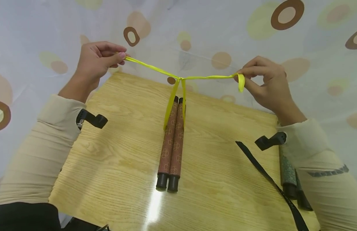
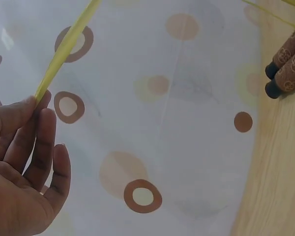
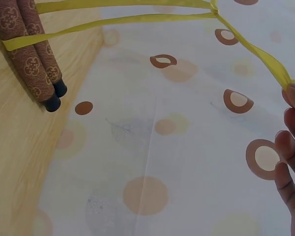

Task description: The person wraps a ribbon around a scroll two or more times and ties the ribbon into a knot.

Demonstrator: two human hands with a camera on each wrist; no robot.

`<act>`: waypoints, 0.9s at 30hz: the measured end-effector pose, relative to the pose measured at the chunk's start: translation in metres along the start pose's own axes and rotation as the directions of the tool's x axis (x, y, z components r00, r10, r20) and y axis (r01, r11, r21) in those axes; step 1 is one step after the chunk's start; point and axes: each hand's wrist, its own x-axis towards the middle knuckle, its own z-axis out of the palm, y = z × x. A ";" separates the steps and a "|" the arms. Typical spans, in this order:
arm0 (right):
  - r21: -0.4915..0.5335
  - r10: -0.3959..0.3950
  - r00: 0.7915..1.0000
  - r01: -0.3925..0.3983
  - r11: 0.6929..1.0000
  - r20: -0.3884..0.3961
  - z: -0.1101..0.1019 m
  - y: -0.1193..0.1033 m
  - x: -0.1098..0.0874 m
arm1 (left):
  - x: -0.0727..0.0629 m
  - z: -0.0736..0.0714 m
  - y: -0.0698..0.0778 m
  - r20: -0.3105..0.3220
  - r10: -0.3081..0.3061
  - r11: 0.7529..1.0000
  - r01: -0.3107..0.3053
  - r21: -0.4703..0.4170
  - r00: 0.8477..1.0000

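Note:
Two brown patterned scroll rods [image 1: 170, 141] with dark end caps lie side by side on a wooden board. A yellow ribbon [image 1: 182, 106] loops round them and rises to a crossing or knot above their far ends. My left hand [image 1: 99, 61] pinches one end of the ribbon between thumb and fingers, up and to the left. On the other side, my right hand [image 1: 266, 80] pinches the other end, with a short tail hanging past the fingertips. Both strands stretch nearly taut between the hands. The left wrist view shows the pinched ribbon [image 2: 64, 49] close up.
The wooden board [image 1: 115, 166] sits on a pale cloth [image 1: 195, 29] with brown and yellow circles. A black strap [image 1: 262, 170] lies on the board's right side. Beside the right sleeve are a green patterned roll [image 1: 288, 173] and a dark piece [image 1: 303, 200], partly hidden.

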 end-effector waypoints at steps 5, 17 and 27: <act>0.009 0.042 0.999 -0.042 0.999 -0.001 -0.007 0.005 -0.010 | -0.001 -0.013 -0.007 -0.020 -0.018 0.999 0.018 0.038 1.000; -0.071 0.114 0.993 -0.116 0.991 -0.037 -0.017 0.019 -0.033 | -0.007 -0.044 -0.016 -0.067 -0.091 0.989 0.098 0.110 0.994; -0.041 0.168 0.985 -0.169 0.985 -0.028 -0.018 0.031 -0.051 | -0.015 -0.066 -0.018 -0.111 -0.145 0.977 0.160 0.144 0.983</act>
